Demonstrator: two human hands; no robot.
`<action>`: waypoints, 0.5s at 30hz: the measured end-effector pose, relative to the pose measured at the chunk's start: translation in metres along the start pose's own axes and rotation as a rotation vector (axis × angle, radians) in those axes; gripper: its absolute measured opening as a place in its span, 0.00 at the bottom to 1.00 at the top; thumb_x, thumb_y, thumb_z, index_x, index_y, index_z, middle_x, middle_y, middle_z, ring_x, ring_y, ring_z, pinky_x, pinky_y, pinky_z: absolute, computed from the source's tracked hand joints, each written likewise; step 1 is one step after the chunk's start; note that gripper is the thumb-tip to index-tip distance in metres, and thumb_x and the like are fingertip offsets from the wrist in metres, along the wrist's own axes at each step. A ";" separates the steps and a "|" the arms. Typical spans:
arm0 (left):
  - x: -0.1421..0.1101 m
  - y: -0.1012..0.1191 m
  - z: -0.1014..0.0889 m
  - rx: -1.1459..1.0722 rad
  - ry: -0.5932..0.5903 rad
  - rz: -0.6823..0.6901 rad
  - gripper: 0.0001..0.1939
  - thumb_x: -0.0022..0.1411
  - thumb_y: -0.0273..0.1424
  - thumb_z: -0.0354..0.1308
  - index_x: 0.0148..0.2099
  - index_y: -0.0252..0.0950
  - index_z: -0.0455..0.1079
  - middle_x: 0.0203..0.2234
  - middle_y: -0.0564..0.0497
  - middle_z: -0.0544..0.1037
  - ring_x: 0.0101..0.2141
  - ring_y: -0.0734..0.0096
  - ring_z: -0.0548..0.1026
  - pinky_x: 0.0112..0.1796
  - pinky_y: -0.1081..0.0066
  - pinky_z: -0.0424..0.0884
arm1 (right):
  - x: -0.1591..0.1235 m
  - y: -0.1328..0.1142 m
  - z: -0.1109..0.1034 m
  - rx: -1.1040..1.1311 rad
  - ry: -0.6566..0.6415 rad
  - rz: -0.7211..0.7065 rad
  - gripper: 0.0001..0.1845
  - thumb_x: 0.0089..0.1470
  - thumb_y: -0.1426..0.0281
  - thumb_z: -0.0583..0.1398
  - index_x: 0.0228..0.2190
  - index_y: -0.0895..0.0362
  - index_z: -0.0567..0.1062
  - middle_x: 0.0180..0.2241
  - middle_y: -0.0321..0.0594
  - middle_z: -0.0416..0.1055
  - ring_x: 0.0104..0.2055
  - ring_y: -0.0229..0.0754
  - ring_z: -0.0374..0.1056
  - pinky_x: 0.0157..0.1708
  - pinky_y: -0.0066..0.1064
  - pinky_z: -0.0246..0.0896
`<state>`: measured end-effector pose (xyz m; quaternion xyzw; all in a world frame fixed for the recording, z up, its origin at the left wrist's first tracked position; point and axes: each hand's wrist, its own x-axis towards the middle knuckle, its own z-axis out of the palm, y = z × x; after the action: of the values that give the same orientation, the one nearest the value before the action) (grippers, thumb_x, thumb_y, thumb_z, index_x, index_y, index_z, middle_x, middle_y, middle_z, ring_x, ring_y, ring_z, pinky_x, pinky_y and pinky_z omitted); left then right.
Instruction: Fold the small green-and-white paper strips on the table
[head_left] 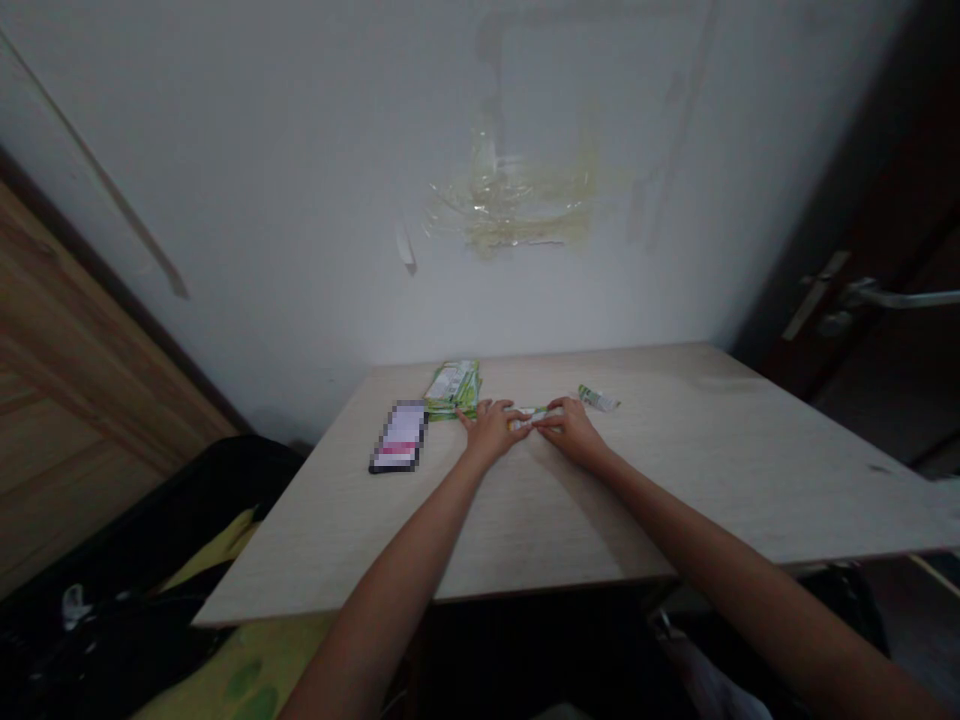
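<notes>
My left hand [491, 428] and my right hand [571, 428] lie close together on the far middle of a pale wooden table [675, 480]. Between their fingertips they pinch a small green and white paper sachet [529, 414] flat against the tabletop. A stack of similar green and white sachets [454, 388] rests just beyond my left hand. One more single sachet [598, 399] lies a little to the right of my right hand.
A phone [400, 437] with a lit screen lies left of the stack. A white wall with tape residue [517, 205] rises behind the table. A dark door with a metal handle [885, 296] stands at right. Dark bags [112, 590] sit low at left.
</notes>
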<state>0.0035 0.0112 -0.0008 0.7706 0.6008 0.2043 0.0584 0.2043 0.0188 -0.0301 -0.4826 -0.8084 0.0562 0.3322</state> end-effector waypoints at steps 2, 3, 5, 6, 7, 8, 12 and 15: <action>0.000 0.000 0.000 -0.003 0.000 0.005 0.16 0.62 0.51 0.58 0.50 0.59 0.78 0.60 0.55 0.72 0.63 0.45 0.58 0.62 0.32 0.41 | -0.001 -0.002 -0.001 -0.007 0.003 0.000 0.09 0.58 0.67 0.64 0.39 0.49 0.84 0.46 0.47 0.70 0.53 0.49 0.63 0.59 0.43 0.55; 0.000 0.000 0.000 -0.005 -0.002 0.005 0.16 0.62 0.51 0.58 0.50 0.60 0.78 0.60 0.55 0.72 0.63 0.45 0.59 0.61 0.31 0.41 | -0.001 -0.003 -0.002 -0.010 0.005 0.005 0.09 0.58 0.67 0.64 0.39 0.49 0.84 0.47 0.47 0.70 0.53 0.49 0.63 0.59 0.42 0.55; 0.001 0.000 0.000 -0.010 -0.013 0.000 0.16 0.62 0.50 0.58 0.50 0.60 0.77 0.60 0.56 0.72 0.63 0.45 0.58 0.61 0.30 0.40 | -0.002 -0.006 -0.005 -0.017 0.001 0.020 0.09 0.58 0.66 0.64 0.39 0.49 0.85 0.47 0.47 0.70 0.53 0.49 0.63 0.58 0.42 0.55; 0.001 0.000 -0.001 -0.012 -0.018 -0.004 0.16 0.62 0.50 0.58 0.51 0.60 0.77 0.60 0.56 0.71 0.63 0.45 0.58 0.61 0.30 0.40 | -0.002 -0.007 -0.006 -0.023 -0.004 0.028 0.09 0.57 0.66 0.64 0.39 0.49 0.84 0.47 0.47 0.70 0.53 0.49 0.63 0.58 0.41 0.56; 0.001 -0.001 -0.001 -0.012 -0.021 -0.008 0.16 0.62 0.51 0.58 0.51 0.60 0.77 0.60 0.55 0.71 0.63 0.45 0.58 0.61 0.30 0.39 | -0.002 -0.007 -0.007 -0.031 -0.011 0.037 0.10 0.58 0.66 0.64 0.40 0.48 0.84 0.46 0.47 0.70 0.53 0.49 0.63 0.58 0.41 0.56; 0.001 -0.001 -0.001 -0.012 -0.023 -0.010 0.16 0.62 0.51 0.58 0.51 0.60 0.77 0.60 0.55 0.71 0.63 0.46 0.58 0.61 0.30 0.39 | -0.002 -0.008 -0.008 -0.040 -0.018 0.047 0.10 0.58 0.66 0.64 0.40 0.48 0.84 0.46 0.47 0.70 0.52 0.49 0.63 0.58 0.40 0.56; 0.002 -0.001 0.000 -0.004 -0.031 -0.006 0.17 0.62 0.51 0.58 0.51 0.60 0.77 0.61 0.55 0.71 0.63 0.46 0.57 0.61 0.31 0.38 | -0.002 -0.009 -0.012 -0.087 -0.052 0.097 0.12 0.59 0.63 0.62 0.42 0.47 0.84 0.46 0.47 0.71 0.52 0.49 0.63 0.57 0.39 0.56; 0.002 -0.002 0.001 -0.005 -0.034 -0.008 0.17 0.62 0.52 0.58 0.51 0.62 0.76 0.61 0.56 0.71 0.63 0.45 0.57 0.62 0.31 0.39 | -0.002 -0.008 -0.013 -0.116 -0.061 0.128 0.13 0.59 0.61 0.62 0.43 0.47 0.84 0.47 0.47 0.71 0.52 0.49 0.63 0.57 0.39 0.56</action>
<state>0.0025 0.0143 -0.0019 0.7716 0.6021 0.1922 0.0715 0.2066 0.0099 -0.0180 -0.5497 -0.7876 0.0451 0.2746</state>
